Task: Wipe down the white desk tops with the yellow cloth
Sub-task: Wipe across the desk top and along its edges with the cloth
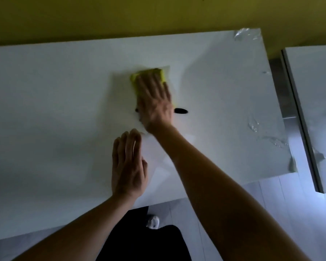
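The person's right hand (154, 98) lay flat, fingers extended, pressing the yellow cloth (139, 80) onto the middle of the white desk top (45, 102). The left hand (127, 162) rested open, palm down, nearer the front edge, gripping nothing. A dark slot (181, 111) showed beside the right wrist. Clear plastic film (247, 34) clung to the far right corner. A second white desk (318, 81) stood apart on the right.

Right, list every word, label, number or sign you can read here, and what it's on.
None can be read. The white desk top, the yellow cloth under the right hand, the black pen and the plastic film show no lettering.
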`<state>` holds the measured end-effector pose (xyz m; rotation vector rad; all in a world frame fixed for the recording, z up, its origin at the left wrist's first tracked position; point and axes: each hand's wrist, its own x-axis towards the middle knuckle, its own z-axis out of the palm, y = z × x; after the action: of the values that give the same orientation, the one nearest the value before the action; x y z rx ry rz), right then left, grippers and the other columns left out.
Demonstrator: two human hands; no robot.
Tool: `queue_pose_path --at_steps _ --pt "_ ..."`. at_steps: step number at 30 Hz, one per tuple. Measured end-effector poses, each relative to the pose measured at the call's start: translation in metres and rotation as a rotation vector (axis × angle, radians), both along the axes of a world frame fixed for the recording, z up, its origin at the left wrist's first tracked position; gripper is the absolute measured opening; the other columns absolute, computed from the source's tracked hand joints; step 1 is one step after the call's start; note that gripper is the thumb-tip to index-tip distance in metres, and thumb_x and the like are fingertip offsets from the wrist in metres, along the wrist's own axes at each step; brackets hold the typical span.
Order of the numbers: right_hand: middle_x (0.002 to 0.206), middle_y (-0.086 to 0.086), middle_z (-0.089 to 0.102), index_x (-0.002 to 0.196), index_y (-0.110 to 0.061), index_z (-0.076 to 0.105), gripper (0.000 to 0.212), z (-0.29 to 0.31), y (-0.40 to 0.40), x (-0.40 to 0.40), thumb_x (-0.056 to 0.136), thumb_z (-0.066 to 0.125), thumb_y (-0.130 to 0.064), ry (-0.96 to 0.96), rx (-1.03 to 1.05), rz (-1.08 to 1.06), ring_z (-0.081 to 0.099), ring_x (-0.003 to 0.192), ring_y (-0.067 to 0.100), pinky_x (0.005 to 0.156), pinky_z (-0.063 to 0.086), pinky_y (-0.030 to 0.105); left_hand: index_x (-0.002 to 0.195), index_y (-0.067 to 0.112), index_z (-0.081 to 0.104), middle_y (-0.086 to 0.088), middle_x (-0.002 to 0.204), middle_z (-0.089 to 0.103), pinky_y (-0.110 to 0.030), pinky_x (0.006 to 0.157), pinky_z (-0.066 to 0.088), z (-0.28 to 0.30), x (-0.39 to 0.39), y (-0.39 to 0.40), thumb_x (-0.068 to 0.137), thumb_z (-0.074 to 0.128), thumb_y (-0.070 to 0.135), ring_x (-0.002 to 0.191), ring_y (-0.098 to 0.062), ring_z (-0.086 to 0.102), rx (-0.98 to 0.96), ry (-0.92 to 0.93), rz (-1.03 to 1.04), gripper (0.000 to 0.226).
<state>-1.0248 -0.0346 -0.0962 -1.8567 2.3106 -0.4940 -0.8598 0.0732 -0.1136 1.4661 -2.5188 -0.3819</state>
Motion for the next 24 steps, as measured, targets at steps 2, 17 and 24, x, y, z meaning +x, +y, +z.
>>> queue_pose_path --at_steps 2,17,24 --pt "0.166 0.008 0.028 0.158 -0.022 0.034 0.057 0.003 -0.007 0.012 0.103 0.036 -0.036 -0.004 -0.016 0.150 0.015 0.156 0.027 0.127 0.012 0.047 0.160 -0.003 0.030 -0.022 0.168 0.028 -0.059 0.126 0.022 0.000 0.002 0.001 0.101 0.040 0.016 0.156 -0.042 0.026 -0.009 0.007 -0.002 0.063" --pt "0.170 0.008 0.014 0.162 -0.021 0.021 0.068 0.002 -0.052 -0.128 0.097 0.022 -0.039 0.005 0.027 -0.537 0.005 0.157 0.028 0.127 0.006 0.043 0.160 0.003 0.034 -0.018 0.168 0.031 -0.053 0.128 0.020 0.004 -0.037 -0.100 0.096 0.043 0.019 0.157 -0.037 0.027 -0.064 0.022 0.073 0.067" --pt "0.166 0.004 0.028 0.158 -0.026 0.034 0.059 0.004 -0.115 -0.001 0.101 0.037 -0.043 -0.006 -0.012 0.220 0.017 0.156 0.024 0.126 0.014 0.044 0.162 0.005 0.030 -0.019 0.168 0.031 -0.048 0.131 0.015 0.002 -0.033 -0.102 0.100 0.043 0.023 0.156 -0.037 0.028 -0.051 -0.045 0.089 0.066"
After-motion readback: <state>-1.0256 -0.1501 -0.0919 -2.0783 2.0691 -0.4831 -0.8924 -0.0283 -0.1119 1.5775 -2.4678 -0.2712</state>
